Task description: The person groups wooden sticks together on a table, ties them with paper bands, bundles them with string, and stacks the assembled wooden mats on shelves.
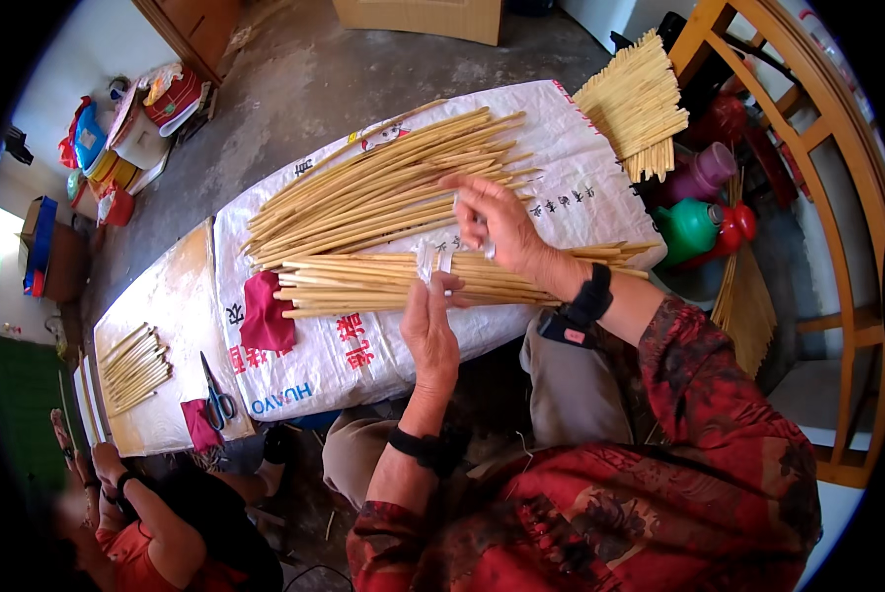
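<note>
My left hand [430,335] is raised at the near side of a bundle of pale sticks [348,284], its thumb and fingers pinched on a whitish translucent strip [426,260] that stands up over the bundle. Just beyond, my right hand [501,225] hovers above the sticks, index finger reaching left and the others loosely bent. Something white shows at its thumb, perhaps a wrapping. Behind the bundle lies a wide, looser spread of long sticks [373,183]. A dark red cloth [266,312] touches the bundle's left end.
A white printed sack sheet [561,128] covers the table. Scissors [217,393] and short sticks [136,367] lie on a board at left. Stacked sticks [635,109] are at far right, near a green bottle [688,232] and wooden frame [822,178]. Another person [166,533] sits lower left.
</note>
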`<action>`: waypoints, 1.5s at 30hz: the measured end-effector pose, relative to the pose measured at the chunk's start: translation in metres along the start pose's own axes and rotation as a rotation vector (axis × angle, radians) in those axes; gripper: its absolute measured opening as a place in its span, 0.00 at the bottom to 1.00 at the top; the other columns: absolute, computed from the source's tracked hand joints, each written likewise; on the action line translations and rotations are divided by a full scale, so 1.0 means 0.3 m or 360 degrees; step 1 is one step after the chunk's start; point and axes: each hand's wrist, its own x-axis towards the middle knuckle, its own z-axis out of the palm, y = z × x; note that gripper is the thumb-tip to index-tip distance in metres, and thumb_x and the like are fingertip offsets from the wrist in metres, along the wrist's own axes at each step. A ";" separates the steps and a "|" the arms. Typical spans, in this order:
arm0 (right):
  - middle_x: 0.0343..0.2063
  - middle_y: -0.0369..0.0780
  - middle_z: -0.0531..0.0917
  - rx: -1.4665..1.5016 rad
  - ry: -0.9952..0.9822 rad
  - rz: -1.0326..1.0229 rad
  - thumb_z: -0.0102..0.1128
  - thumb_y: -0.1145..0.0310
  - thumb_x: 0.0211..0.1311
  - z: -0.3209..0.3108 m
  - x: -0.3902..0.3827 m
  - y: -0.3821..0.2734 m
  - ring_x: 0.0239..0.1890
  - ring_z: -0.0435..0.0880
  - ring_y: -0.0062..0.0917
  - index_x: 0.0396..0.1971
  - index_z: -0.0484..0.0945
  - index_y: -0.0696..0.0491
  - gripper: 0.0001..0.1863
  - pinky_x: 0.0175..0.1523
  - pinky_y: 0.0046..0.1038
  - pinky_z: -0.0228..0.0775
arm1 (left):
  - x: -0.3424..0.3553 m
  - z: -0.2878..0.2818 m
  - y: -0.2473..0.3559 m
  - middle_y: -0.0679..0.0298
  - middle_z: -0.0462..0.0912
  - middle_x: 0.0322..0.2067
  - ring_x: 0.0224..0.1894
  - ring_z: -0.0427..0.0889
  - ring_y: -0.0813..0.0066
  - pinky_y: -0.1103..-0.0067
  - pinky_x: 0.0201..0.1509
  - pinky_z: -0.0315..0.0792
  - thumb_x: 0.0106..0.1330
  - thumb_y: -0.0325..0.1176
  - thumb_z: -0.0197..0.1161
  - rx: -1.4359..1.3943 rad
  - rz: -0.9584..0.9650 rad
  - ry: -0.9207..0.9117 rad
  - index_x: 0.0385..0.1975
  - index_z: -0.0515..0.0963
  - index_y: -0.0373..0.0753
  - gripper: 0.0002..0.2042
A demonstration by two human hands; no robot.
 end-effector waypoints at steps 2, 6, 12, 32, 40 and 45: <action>0.14 0.30 0.62 -0.0089 -0.0184 0.0170 0.45 0.65 0.63 0.047 -0.052 0.002 0.14 0.57 0.12 0.45 0.69 0.57 0.15 0.19 0.15 0.60 | 0.022 0.000 0.007 0.61 0.73 0.29 0.33 0.71 0.80 0.80 0.33 0.68 0.67 0.28 0.47 0.0194 0.0275 0.0079 0.32 0.71 0.33 0.07; 0.14 0.30 0.63 -0.0126 -0.0317 0.0292 0.43 0.66 0.63 0.051 -0.147 0.011 0.14 0.57 0.11 0.44 0.70 0.57 0.14 0.18 0.15 0.60 | 0.043 -0.029 -0.026 0.59 0.70 0.23 0.28 0.72 0.72 0.75 0.31 0.67 0.64 0.26 0.49 0.0758 0.0360 0.0142 0.27 0.68 0.32 0.06; 0.14 0.30 0.63 -0.0121 -0.0388 0.0343 0.43 0.66 0.63 0.055 -0.173 0.001 0.13 0.57 0.11 0.44 0.70 0.58 0.14 0.18 0.15 0.60 | 0.065 -0.035 -0.020 0.53 0.73 0.24 0.30 0.74 0.54 0.67 0.32 0.67 0.61 0.27 0.49 0.1226 0.0357 -0.0091 0.26 0.69 0.36 0.04; 0.16 0.35 0.72 -0.1457 -0.0824 -0.0172 0.45 0.70 0.59 0.115 -0.101 -0.122 0.21 0.73 0.19 0.37 0.75 0.54 0.10 0.29 0.22 0.67 | 0.055 -0.007 -0.094 0.57 0.77 0.20 0.22 0.74 0.62 0.72 0.30 0.68 0.60 0.27 0.49 0.0669 0.0191 -0.0013 0.27 0.72 0.33 0.06; 0.22 0.41 0.76 -0.2072 -0.1005 -0.0950 0.49 0.68 0.56 0.109 -0.130 -0.137 0.31 0.75 0.35 0.34 0.77 0.50 0.09 0.35 0.31 0.67 | 0.048 -0.014 -0.096 0.53 0.73 0.16 0.19 0.72 0.63 0.71 0.26 0.65 0.59 0.31 0.52 0.0983 0.0170 -0.0218 0.23 0.72 0.31 0.09; 0.24 0.39 0.78 -0.1609 -0.0915 0.0008 0.49 0.66 0.58 0.151 -0.064 -0.129 0.32 0.78 0.23 0.38 0.76 0.53 0.11 0.35 0.25 0.69 | 0.054 -0.001 -0.066 0.56 0.71 0.13 0.16 0.71 0.68 0.74 0.23 0.63 0.61 0.35 0.52 0.1169 0.0474 -0.0330 0.18 0.71 0.31 0.14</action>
